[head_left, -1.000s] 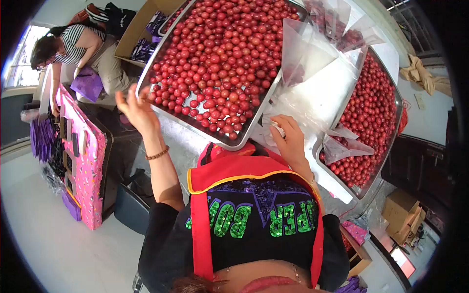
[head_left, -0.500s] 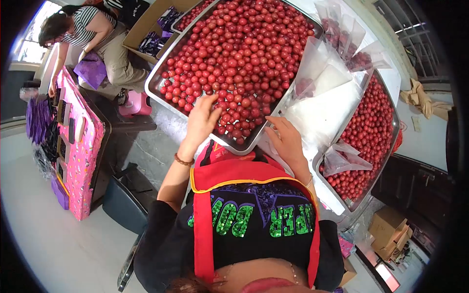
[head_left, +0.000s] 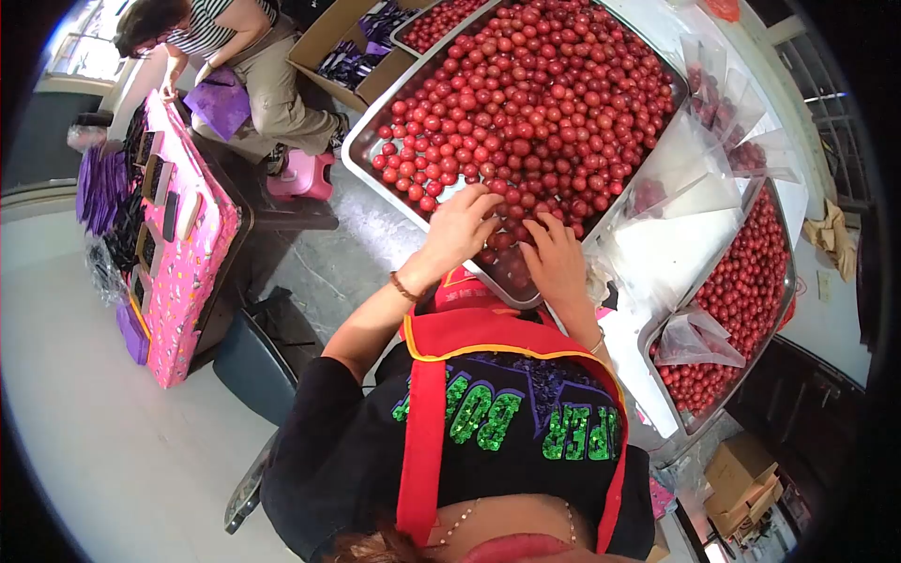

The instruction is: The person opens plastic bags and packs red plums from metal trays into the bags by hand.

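Note:
Round red fruits (head_left: 526, 103) fill a large metal tray (head_left: 380, 178) in front of me. My left hand (head_left: 460, 225) reaches over the tray's near edge, its fingers spread and touching fruits near the near corner. Beside it, my right hand (head_left: 556, 258) rests over the same corner with fingers apart, at the fruits there. The metal bottom shows between fruits close to my left hand. Whether any fruit lies under my fingertips is hard to tell.
A second fruit tray (head_left: 699, 424) stands at the right, with a clear bag (head_left: 699, 338) on it. More plastic bags (head_left: 690, 178) lie between the trays. At the left are a pink padded table (head_left: 188, 281), a chair (head_left: 249, 366), a cardboard box (head_left: 371, 84) and a seated person (head_left: 272, 84).
My left hand has come from beside the tray's left edge to the fruits at its near corner. My right hand has moved onto that corner too. The view has shifted.

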Available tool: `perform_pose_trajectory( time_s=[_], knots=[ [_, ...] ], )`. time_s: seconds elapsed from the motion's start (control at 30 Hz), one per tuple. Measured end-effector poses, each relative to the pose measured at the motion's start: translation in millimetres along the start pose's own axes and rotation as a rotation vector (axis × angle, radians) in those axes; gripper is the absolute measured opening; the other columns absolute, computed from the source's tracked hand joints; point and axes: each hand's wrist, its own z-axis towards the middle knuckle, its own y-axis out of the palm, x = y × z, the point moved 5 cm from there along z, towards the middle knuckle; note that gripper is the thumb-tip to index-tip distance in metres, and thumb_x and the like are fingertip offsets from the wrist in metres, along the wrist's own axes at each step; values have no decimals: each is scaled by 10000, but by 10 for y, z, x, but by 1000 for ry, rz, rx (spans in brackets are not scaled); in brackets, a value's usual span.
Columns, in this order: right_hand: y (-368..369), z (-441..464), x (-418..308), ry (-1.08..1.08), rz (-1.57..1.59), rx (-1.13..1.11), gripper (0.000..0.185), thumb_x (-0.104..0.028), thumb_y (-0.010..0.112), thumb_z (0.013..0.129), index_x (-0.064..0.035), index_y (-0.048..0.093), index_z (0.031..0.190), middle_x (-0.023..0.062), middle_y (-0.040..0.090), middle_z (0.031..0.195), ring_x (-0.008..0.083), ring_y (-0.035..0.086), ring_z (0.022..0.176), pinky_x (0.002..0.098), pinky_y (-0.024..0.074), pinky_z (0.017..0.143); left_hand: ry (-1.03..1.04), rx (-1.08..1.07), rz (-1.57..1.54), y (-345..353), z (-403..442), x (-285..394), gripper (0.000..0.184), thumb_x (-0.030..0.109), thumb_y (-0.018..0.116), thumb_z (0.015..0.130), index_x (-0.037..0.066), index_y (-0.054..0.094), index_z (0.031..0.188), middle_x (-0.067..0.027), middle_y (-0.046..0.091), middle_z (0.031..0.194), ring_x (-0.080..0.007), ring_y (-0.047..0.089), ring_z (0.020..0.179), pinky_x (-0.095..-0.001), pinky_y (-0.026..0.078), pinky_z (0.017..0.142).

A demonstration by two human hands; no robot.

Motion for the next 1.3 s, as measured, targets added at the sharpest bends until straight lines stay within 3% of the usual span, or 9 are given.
perform_pose_trajectory(
  time_s=[0.07, 0.23, 0.5, 0.6, 0.7, 0.9, 1.03, 1.23, 1.3],
  knots=[
    [52, 19, -23, 5, -52, 26, 350, -225, 631, 752, -120, 572, 1081, 51, 518, 1114, 255, 515, 893, 381, 416, 706, 74, 61, -26, -73, -23, -154, 305, 165, 627, 769, 77, 590, 1059, -164, 497, 1149, -331, 540, 963, -385, 456, 803],
    [125, 133, -262, 13, -100, 87, 333, -242, 639, 730, -134, 585, 1041, 21, 517, 1097, 218, 475, 970, 382, 375, 752, 40, 269, 223, -481, 88, -387, 314, 110, 595, 776, 81, 579, 1088, -161, 485, 1190, -334, 488, 1016, -403, 395, 870],
    [235, 206, -473, 82, -127, 123, 349, -258, 650, 723, -151, 597, 1051, 27, 507, 1169, 207, 448, 1063, 403, 316, 831, 153, 44, 492, -259, 264, -450, 589, 210, 629, 758, 134, 414, 1302, -171, 389, 1306, -353, 390, 1151, -467, 349, 901],
    [174, 309, -431, 133, -171, 172, 360, -275, 663, 711, -139, 592, 1037, 68, 496, 1171, 240, 420, 1116, 460, 312, 896, 207, 31, 505, -261, 252, -437, 525, 161, 622, 740, 131, 461, 1238, -129, 457, 1183, -315, 422, 1103, -442, 378, 833],
    [271, 287, -304, 134, -193, 198, 373, -288, 661, 717, -145, 587, 1054, 60, 496, 1173, 241, 426, 1109, 477, 302, 910, 222, -144, 425, -319, 153, -409, 491, 150, 640, 741, 127, 491, 1209, -119, 495, 1104, -292, 462, 1025, -434, 389, 833],
    [191, 419, -290, 136, -244, 191, 341, -300, 620, 754, -145, 581, 1054, 26, 531, 1121, 217, 454, 1063, 454, 319, 878, 340, -77, 197, -346, 61, -460, 336, 152, 674, 698, 85, 583, 1014, -91, 537, 1038, -280, 499, 956, -380, 404, 804],
    [197, 738, -179, 138, -258, 220, 400, -272, 607, 774, -138, 561, 1148, 50, 489, 1228, 242, 425, 1139, 441, 308, 927, 313, -11, 183, -450, 45, -417, 306, 147, 659, 725, 75, 571, 1008, -99, 554, 1026, -288, 509, 953, -380, 372, 838],
    [333, 1099, 6, 103, -326, 205, 443, -281, 633, 752, -142, 550, 1164, 135, 416, 1303, 294, 353, 1223, 560, 237, 996, 77, 165, -27, -641, 134, -632, 232, 89, 597, 775, 61, 576, 1004, -109, 589, 906, -282, 542, 870, -381, 393, 770],
    [335, 1078, -25, 73, -309, 198, 395, -276, 634, 752, -139, 576, 1118, 141, 419, 1296, 302, 348, 1226, 568, 231, 995, 22, 119, -60, -723, 205, -744, 199, 102, 566, 831, 50, 589, 1021, -127, 590, 953, -272, 566, 891, -341, 435, 781]
  ],
)
